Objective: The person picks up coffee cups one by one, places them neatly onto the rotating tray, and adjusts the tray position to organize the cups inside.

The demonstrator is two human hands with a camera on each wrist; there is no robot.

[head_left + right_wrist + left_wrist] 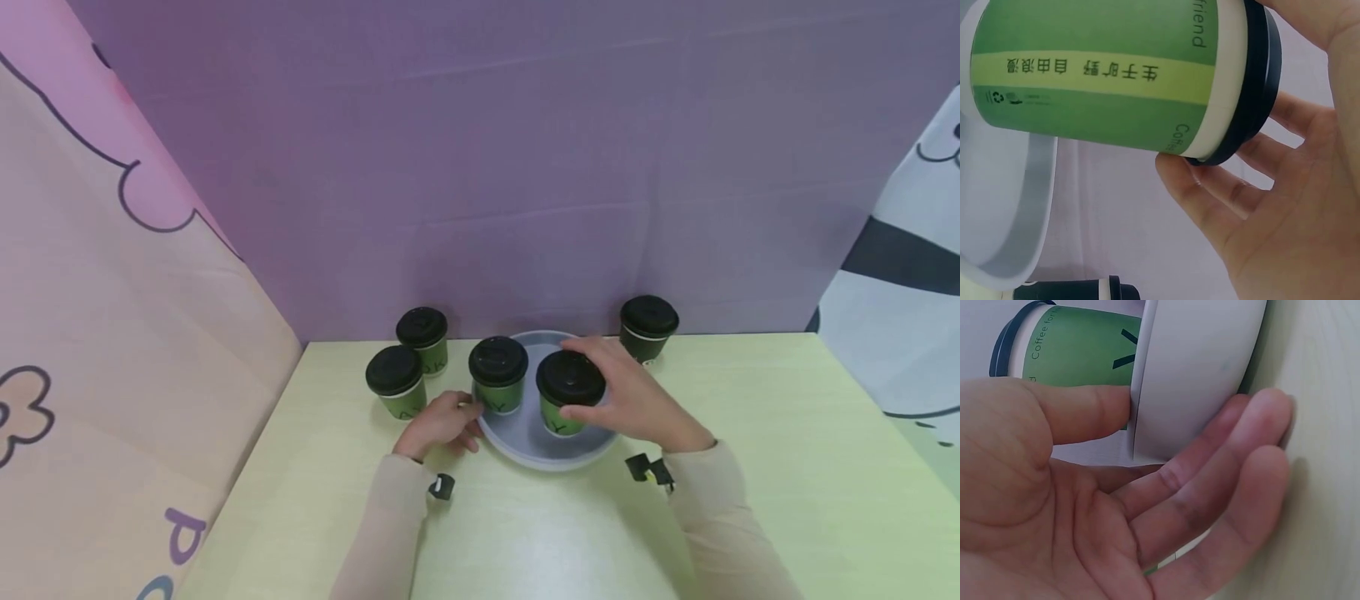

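Observation:
My right hand holds a green paper coffee cup by its black lid, thumb and fingers spread around the lid. The cup is upright over the right part of a round grey tray; whether its base touches the tray I cannot tell. Another lidded green cup stands on the tray's left side. Beside it my left hand grips the tray's left edge. In the left wrist view, the thumb lies at the tray's rim and the fingers curve under its outer wall.
Two more lidded green cups stand left of the tray. A darker lidded cup is behind my right hand. A purple cloth wall closes off the back of the pale table, and printed cloths hang at both sides.

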